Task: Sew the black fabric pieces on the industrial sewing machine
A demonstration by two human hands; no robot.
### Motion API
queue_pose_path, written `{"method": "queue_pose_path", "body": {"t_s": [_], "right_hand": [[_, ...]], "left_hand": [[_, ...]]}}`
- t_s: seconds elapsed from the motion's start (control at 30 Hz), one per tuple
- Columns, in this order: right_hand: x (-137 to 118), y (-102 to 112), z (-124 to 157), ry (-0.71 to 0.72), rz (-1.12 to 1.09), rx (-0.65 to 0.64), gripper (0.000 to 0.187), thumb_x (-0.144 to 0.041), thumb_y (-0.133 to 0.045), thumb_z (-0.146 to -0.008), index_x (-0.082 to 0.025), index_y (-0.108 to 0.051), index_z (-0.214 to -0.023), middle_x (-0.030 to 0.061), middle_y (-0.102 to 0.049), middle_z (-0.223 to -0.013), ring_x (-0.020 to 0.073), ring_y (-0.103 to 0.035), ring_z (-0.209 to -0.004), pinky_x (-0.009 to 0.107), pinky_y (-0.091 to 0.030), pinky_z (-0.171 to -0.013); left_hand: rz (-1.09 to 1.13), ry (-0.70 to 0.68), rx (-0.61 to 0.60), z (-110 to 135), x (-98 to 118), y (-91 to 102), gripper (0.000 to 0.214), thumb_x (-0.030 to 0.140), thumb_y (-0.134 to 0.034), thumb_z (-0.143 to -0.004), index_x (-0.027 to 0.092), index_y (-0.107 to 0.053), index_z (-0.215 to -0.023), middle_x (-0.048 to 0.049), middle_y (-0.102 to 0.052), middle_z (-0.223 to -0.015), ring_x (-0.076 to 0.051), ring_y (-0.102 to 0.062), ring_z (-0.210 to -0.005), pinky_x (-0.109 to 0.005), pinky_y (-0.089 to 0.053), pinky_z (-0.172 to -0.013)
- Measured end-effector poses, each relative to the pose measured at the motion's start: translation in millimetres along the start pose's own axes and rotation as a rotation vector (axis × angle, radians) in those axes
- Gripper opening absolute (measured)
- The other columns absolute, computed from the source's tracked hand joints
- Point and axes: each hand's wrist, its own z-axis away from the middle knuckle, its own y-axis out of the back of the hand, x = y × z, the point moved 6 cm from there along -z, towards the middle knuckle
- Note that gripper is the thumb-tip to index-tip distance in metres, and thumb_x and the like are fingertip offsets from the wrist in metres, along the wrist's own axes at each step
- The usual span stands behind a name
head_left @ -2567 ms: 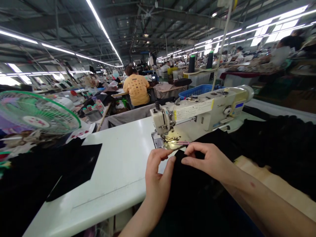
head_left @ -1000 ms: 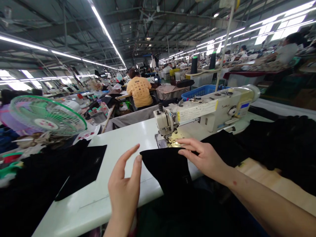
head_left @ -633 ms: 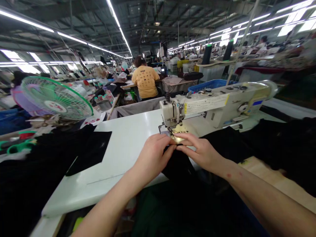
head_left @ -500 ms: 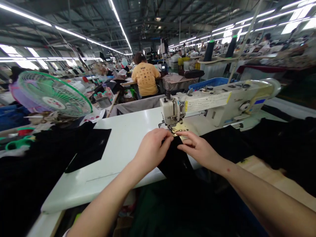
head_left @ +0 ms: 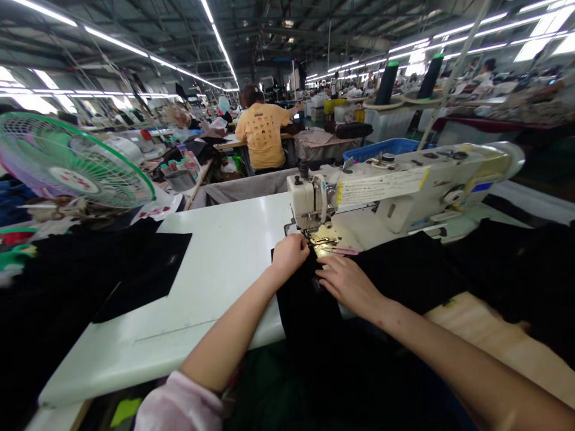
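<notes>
A strip of black fabric (head_left: 305, 302) runs from the needle area of the sewing machine (head_left: 309, 200) down over the table's front edge. My left hand (head_left: 290, 254) is closed on the fabric just in front of the presser foot, its fingertips partly hidden. On the fabric's right side rests my right hand (head_left: 353, 284), fingers stretched out and spread. Pink thread snips (head_left: 345, 251) lie beside the machine's needle plate, just beyond my right fingers.
Black cut pieces (head_left: 148, 269) lie on the left of the white table (head_left: 215, 251). More black fabric (head_left: 404, 269) is heaped at right. A green-rimmed fan (head_left: 76, 161) stands at left. Behind the machine are a blue basket (head_left: 381, 148) and a person in a yellow shirt (head_left: 263, 134).
My left hand has turned and closed by the needle, and the fabric now spreads further left under it. My right hand has drawn back slightly, leaving the pink snips in sight.
</notes>
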Motion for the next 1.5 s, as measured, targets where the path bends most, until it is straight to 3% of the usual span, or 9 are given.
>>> {"method": "queue_pose_path", "body": {"t_s": [0.1, 0.33, 0.93, 1.37, 1.5], "right_hand": [[4, -7, -3, 0.046, -0.022, 0.039, 0.023, -0.016, -0.060, -0.092, -0.018, -0.071, -0.112, 0.0108, -0.068, -0.119, 0.0262, -0.061, -0.113, 0.047, -0.049, -0.097], [5, -14, -10, 0.025, -0.024, 0.073, 0.021, -0.016, -0.062, -0.092, -0.017, -0.072, -0.110, 0.0110, -0.070, -0.115, 0.0262, -0.062, -0.106, 0.046, -0.051, -0.093], [5, -14, -11, 0.022, -0.008, 0.071, 0.023, -0.016, -0.061, -0.092, -0.014, -0.070, -0.113, 0.0120, -0.069, -0.117, 0.0268, -0.061, -0.106, 0.048, -0.050, -0.095], [8, -17, -11, -0.001, -0.033, 0.081, 0.024, -0.017, -0.060, -0.093, -0.017, -0.071, -0.115, 0.0113, -0.069, -0.118, 0.0266, -0.060, -0.109, 0.048, -0.050, -0.096], [13, -19, -12, -0.008, -0.031, 0.070, 0.024, -0.017, -0.059, -0.094, -0.015, -0.070, -0.115, 0.0114, -0.069, -0.119, 0.0271, -0.060, -0.109, 0.049, -0.049, -0.098]], "left_hand": [[0.027, 0.025, -0.013, -8, -9, -1.3, 0.014, 0.021, -0.053, -0.083, 0.019, -0.067, -0.078, -0.0063, -0.072, -0.083, -0.019, -0.066, -0.075, -0.027, -0.045, -0.066], [0.069, 0.043, -0.030, -21, -20, -4.7, 0.012, 0.022, -0.056, -0.081, 0.019, -0.066, -0.077, -0.0048, -0.072, -0.080, -0.018, -0.065, -0.072, -0.026, -0.043, -0.063], [0.085, 0.052, -0.017, -23, -21, -6.2, 0.013, 0.023, -0.054, -0.083, 0.019, -0.067, -0.079, -0.0057, -0.073, -0.083, -0.019, -0.066, -0.076, -0.026, -0.044, -0.067], [0.040, 0.049, 0.000, -27, -20, -6.4, 0.012, 0.023, -0.054, -0.085, 0.019, -0.065, -0.079, -0.0064, -0.073, -0.083, -0.021, -0.067, -0.077, -0.028, -0.045, -0.066], [0.015, 0.031, 0.015, -28, -16, -2.6, 0.014, 0.022, -0.054, -0.087, 0.018, -0.066, -0.083, -0.0080, -0.071, -0.086, -0.022, -0.067, -0.081, -0.029, -0.048, -0.072]]}}
